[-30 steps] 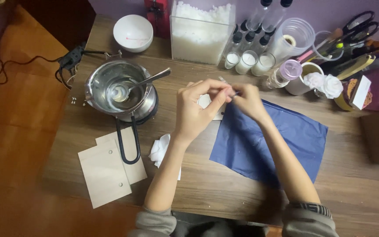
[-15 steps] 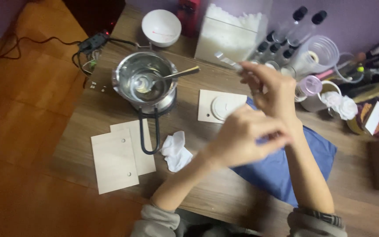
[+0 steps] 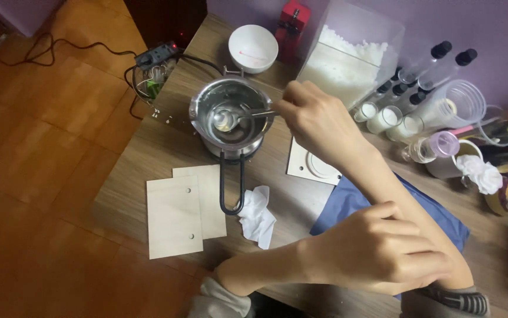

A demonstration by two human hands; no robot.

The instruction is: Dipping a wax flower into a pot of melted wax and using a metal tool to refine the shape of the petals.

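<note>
My right hand (image 3: 318, 121) reaches across the wooden table (image 3: 148, 159) to a steel pot (image 3: 198, 112) and pinches the end of a metal spoon (image 3: 248, 115). The spoon's bowl rests inside the pot, with a pale lump in it. My left hand (image 3: 383, 247) hovers low in the foreground above my right forearm. Its fingers are curled closed and nothing shows in them. A blue cloth (image 3: 342, 206) lies under both arms. Beside the pot sits a pale square board with a round recess (image 3: 310, 165).
The pot's black loop handle (image 3: 231, 188) points toward me, beside a crumpled white tissue (image 3: 258, 215) and two beige cards (image 3: 174, 215). At the back stand a white bowl (image 3: 252, 47), a clear box of white flakes (image 3: 348, 65), small jars (image 3: 386, 118) and bottles. A power strip (image 3: 156, 54) sits at the table corner.
My hands came apart from in front of me. The right hand swung left to the pot and took the spoon handle, while the left dropped back toward me. The view shifted left.
</note>
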